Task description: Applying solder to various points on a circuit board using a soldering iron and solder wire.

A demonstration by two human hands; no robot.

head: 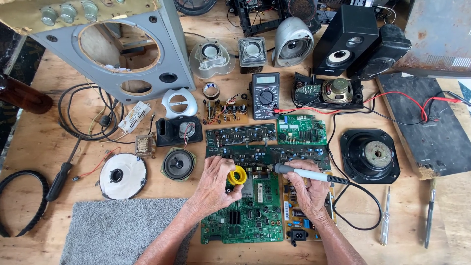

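Note:
My left hand (214, 184) holds a small yellow spool of solder (238, 175) over a green circuit board (245, 216). My right hand (306, 189) grips a grey soldering iron (306, 173) with its tip pointing left toward the spool. The iron's black cord (363, 196) loops off to the right. Both hands rest above the boards at the table's front middle. A long dark circuit board (267, 153) lies just beyond my fingers.
A black multimeter (265, 95) with red leads sits behind the boards. Loose speakers (369, 154), a grey speaker cabinet (122, 54), screwdrivers (385, 216), a grey mat (122, 230) and a black belt (22, 203) crowd the wooden table (29, 142).

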